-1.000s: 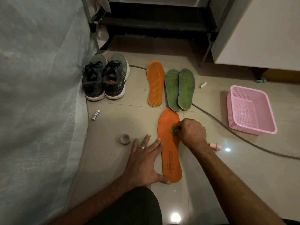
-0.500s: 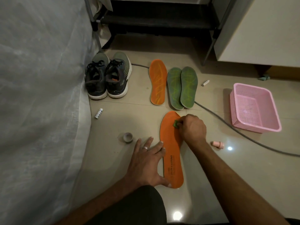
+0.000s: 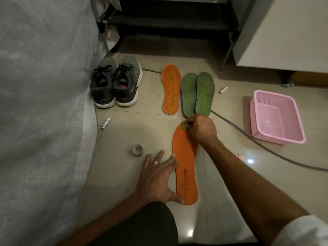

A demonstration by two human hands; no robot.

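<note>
An orange insole [image 3: 186, 157] lies lengthwise on the tiled floor in front of me. My left hand [image 3: 156, 178] lies flat with spread fingers, pressing the insole's left edge, thumb at its heel. My right hand [image 3: 202, 128] grips a small green pad [image 3: 184, 125] and holds it on the insole's toe end. Beyond lie another orange insole [image 3: 171, 88] and two green insoles [image 3: 197, 93] side by side.
A pair of dark sneakers [image 3: 115, 84] stands at the back left beside a white cloth-covered bed edge [image 3: 44, 103]. A pink plastic basket [image 3: 276, 118] sits right. A grey cable [image 3: 266, 148] crosses the floor. A tape roll [image 3: 137, 150] and small white tubes [image 3: 106, 123] lie nearby.
My right hand has slid the green pad forward along the orange insole, from its middle to the toe end. My left hand has kept its place.
</note>
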